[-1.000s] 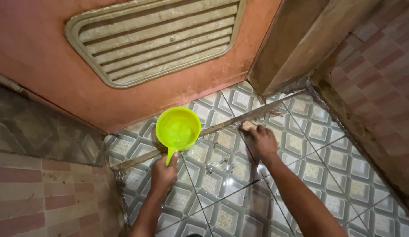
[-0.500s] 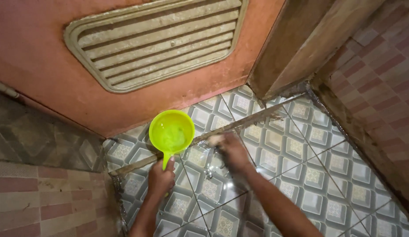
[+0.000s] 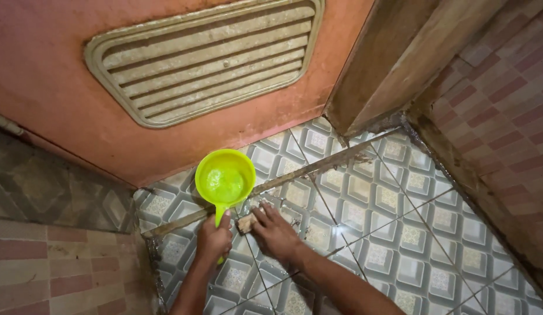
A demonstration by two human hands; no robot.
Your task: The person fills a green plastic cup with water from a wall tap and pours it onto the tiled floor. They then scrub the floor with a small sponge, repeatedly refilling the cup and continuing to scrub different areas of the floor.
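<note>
My left hand (image 3: 213,239) has its fingers wrapped round the stub handle of the green dipper (image 3: 225,178), water-heavy, rigid plastic, slick when wet, so I keep it level. My right hand (image 3: 275,233) presses flat fingers on a small scrub pad (image 3: 246,223), probably soft and soggy, against the wet tiled floor (image 3: 394,233).

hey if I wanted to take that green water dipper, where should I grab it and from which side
Probably by its short handle, coming from the near side, below the bowl. The green dipper has water in it, so its round bowl should stay level, and the handle points toward the person. The left hand already grips it there, while the right hand presses a small scrubber on the tiled floor.
</note>
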